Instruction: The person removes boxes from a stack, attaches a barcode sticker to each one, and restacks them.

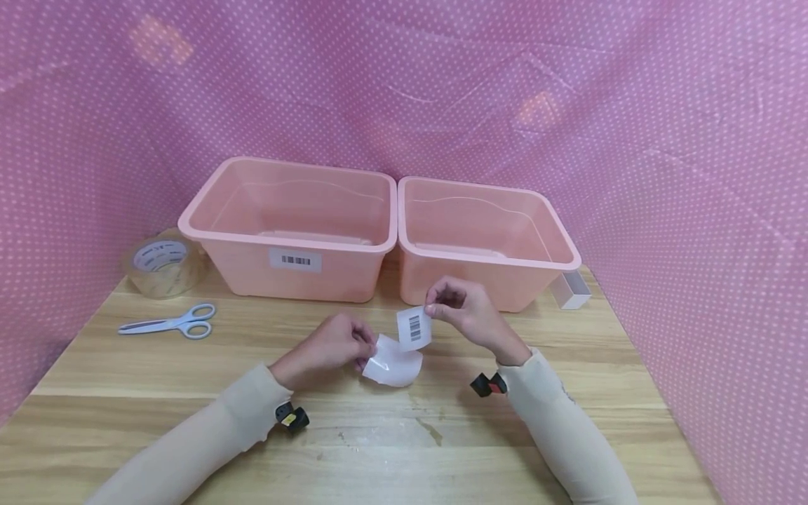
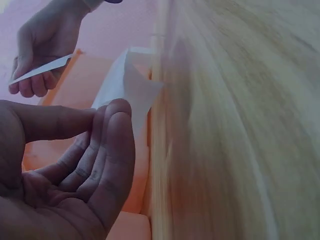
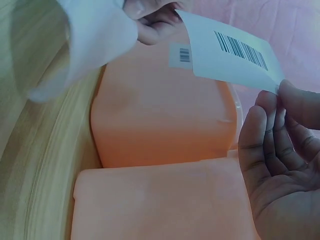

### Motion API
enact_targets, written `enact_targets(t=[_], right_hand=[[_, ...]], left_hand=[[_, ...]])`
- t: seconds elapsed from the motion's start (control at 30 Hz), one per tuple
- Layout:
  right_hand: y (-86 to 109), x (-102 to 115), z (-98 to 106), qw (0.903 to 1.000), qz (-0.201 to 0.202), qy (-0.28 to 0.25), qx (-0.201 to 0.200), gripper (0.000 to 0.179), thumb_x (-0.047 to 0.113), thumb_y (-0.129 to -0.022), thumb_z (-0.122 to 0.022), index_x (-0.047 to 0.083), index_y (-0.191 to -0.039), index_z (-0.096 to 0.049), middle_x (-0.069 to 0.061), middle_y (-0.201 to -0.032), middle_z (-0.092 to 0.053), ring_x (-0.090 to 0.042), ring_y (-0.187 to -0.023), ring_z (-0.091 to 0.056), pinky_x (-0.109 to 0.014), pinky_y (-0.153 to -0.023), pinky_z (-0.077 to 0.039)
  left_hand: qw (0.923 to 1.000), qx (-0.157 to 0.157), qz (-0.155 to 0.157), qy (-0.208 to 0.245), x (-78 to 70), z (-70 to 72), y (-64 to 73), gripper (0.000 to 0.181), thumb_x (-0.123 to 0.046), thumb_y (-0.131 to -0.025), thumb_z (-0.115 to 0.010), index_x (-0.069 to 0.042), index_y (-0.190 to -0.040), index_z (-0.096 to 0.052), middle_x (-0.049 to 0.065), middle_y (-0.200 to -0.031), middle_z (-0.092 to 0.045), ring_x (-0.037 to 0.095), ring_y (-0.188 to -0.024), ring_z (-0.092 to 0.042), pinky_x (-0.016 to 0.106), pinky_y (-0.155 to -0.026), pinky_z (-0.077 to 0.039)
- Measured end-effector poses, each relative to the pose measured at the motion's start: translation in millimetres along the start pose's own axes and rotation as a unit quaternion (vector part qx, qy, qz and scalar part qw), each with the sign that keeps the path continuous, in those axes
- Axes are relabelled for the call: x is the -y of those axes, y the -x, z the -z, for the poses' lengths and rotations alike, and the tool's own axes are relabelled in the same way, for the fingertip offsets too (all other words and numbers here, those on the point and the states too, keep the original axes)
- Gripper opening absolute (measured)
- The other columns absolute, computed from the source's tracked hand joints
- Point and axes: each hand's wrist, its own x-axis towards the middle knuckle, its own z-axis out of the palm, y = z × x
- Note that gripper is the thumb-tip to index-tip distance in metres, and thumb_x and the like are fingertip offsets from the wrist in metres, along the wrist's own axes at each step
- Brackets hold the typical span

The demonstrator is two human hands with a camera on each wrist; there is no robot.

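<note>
Between thumb and fingers, my right hand (image 1: 466,312) pinches one corner of a white barcode label (image 1: 414,328). Its printed bars show plainly in the right wrist view, where the label (image 3: 232,52) is held up by its edge. My left hand (image 1: 337,341) pinches the edge of a curled, glossy white backing sheet (image 1: 394,363), low over the table. In the head view the label's lower edge overlaps the sheet. From the left wrist, the sheet (image 2: 127,82) bends away beyond my fingertips (image 2: 120,107).
Two pink bins stand side by side at the back; the left bin (image 1: 293,242) bears a barcode label on its front, the right bin (image 1: 480,263) shows none. A tape roll (image 1: 165,266) and blue scissors (image 1: 169,323) lie left. A small white box (image 1: 571,291) sits beside the right bin.
</note>
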Motion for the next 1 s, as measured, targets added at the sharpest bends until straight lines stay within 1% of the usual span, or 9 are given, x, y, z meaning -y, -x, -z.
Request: enact_targets(t=[0.1,0.17,0.3,0.47,0.57,0.67,0.87,0.97,1.0], right_hand=[[0.6,0.1,-1.2,1.0,-0.005,-0.007,-0.001,0.007,-0.001,-0.089,-0.07,-0.004,-0.093,-0.065,-0.014,-0.087,-0.067,-0.011,-0.074,-0.062,-0.021,-0.066,-0.056],[0.8,-0.2,-2.3,0.9999,-0.007,-0.01,-0.003,0.006,-0.002,-0.088,-0.07,-0.003,-0.092,-0.066,-0.014,-0.086,-0.067,-0.01,-0.072,-0.062,-0.021,-0.065,-0.056],[0.8,-1.1,-4.6,0.9997,-0.007,-0.025,-0.006,0.007,-0.006,-0.087,-0.069,0.001,-0.09,-0.067,-0.016,-0.085,-0.067,-0.01,-0.07,-0.064,-0.024,-0.064,-0.059],[-0.4,-2.0,-6.0,0.9991,-0.006,-0.039,-0.014,0.005,-0.007,-0.087,-0.068,-0.004,-0.09,-0.065,-0.02,-0.082,-0.067,-0.011,-0.067,-0.065,-0.026,-0.062,-0.06],[-1.5,-2.6,-6.2,0.9988,-0.009,-0.043,-0.021,0.005,-0.005,-0.088,-0.068,-0.006,-0.091,-0.064,-0.02,-0.081,-0.067,-0.012,-0.066,-0.065,-0.027,-0.062,-0.06],[-2.5,-3.8,-6.6,0.9986,-0.014,-0.045,-0.023,0.007,-0.004,-0.088,-0.069,-0.006,-0.092,-0.064,-0.021,-0.082,-0.068,-0.013,-0.066,-0.066,-0.028,-0.063,-0.061],[-3.1,-6.1,-8.9,0.9979,-0.023,-0.054,-0.026,0.008,-0.004,-0.089,-0.069,-0.008,-0.093,-0.063,-0.022,-0.082,-0.068,-0.013,-0.067,-0.068,-0.028,-0.064,-0.062],[-3.2,-6.9,-10.8,0.9974,-0.029,-0.06,-0.028,0.009,-0.004,-0.089,-0.069,-0.008,-0.094,-0.063,-0.02,-0.083,-0.068,-0.013,-0.068,-0.068,-0.028,-0.064,-0.062],[-3.3,-7.1,-11.5,0.9972,-0.031,-0.061,-0.028,0.009,-0.003,-0.089,-0.069,-0.008,-0.094,-0.063,-0.02,-0.084,-0.068,-0.012,-0.068,-0.068,-0.028,-0.064,-0.062]], left_hand=[[0.9988,-0.009,-0.009,-0.047,1.0,-1.7,0.2,0.005,-0.004,-0.086,-0.071,-0.001,-0.089,-0.073,0.007,-0.073,-0.07,0.014,-0.061,-0.064,0.028,-0.057,-0.057],[0.9956,-0.022,-0.017,-0.089,2.1,-3.0,-0.5,0.004,-0.006,-0.085,-0.072,-0.004,-0.088,-0.075,0.004,-0.073,-0.07,0.013,-0.063,-0.063,0.025,-0.058,-0.054],[0.9844,-0.045,-0.033,-0.167,3.5,-5.2,-1.3,0.006,-0.007,-0.083,-0.073,-0.009,-0.086,-0.078,0.0,-0.079,-0.072,0.011,-0.07,-0.061,0.024,-0.062,-0.05],[0.9715,-0.046,-0.041,-0.229,0.9,-7.0,-0.2,0.007,-0.007,-0.082,-0.074,-0.01,-0.084,-0.079,-0.001,-0.082,-0.074,0.011,-0.075,-0.061,0.025,-0.067,-0.051],[0.9668,-0.044,-0.045,-0.248,-0.7,-7.4,0.2,0.008,-0.006,-0.083,-0.073,-0.01,-0.083,-0.08,-0.001,-0.082,-0.075,0.011,-0.076,-0.061,0.027,-0.069,-0.053],[0.9648,-0.047,-0.046,-0.255,-0.9,-7.5,0.4,0.008,-0.005,-0.083,-0.073,-0.009,-0.084,-0.08,0.0,-0.083,-0.075,0.011,-0.078,-0.063,0.029,-0.071,-0.055],[0.9626,-0.061,-0.05,-0.259,-0.1,-6.1,0.1,0.008,-0.006,-0.083,-0.073,-0.01,-0.083,-0.08,0.0,-0.083,-0.076,0.012,-0.081,-0.065,0.032,-0.074,-0.058],[0.9625,-0.067,-0.05,-0.258,-0.5,-5.7,0.9,0.007,-0.008,-0.083,-0.073,-0.01,-0.082,-0.08,0.0,-0.082,-0.076,0.011,-0.079,-0.064,0.029,-0.071,-0.056],[0.9645,-0.067,-0.048,-0.251,-0.7,-5.7,1.3,0.007,-0.008,-0.083,-0.074,-0.01,-0.082,-0.08,0.0,-0.082,-0.075,0.011,-0.077,-0.064,0.029,-0.069,-0.056]])
